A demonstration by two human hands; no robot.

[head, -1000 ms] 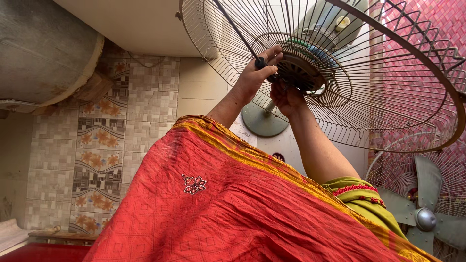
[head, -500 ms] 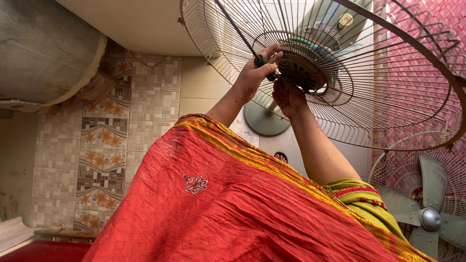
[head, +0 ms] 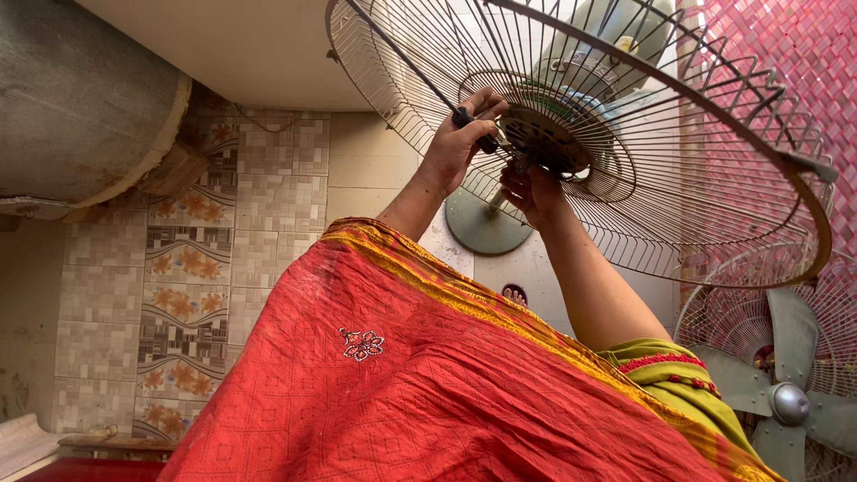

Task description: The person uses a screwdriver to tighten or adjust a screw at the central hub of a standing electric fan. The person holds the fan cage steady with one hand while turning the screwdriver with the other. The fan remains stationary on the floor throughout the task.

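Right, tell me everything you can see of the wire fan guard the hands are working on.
The wire fan guard is a round, dish-shaped cage of thin pale metal spokes running from a central ring to a thick outer rim, dull and worn-looking. It sits tilted on the fan's motor housing. At its hub, the left hand grips a dark-handled tool, and the right hand touches the hub from below.

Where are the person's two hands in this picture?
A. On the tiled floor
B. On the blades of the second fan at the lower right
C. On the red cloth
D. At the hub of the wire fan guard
D: the left hand, gripping a dark tool handle, and the right hand both meet at the hub of the fan guard, far from the second fan.
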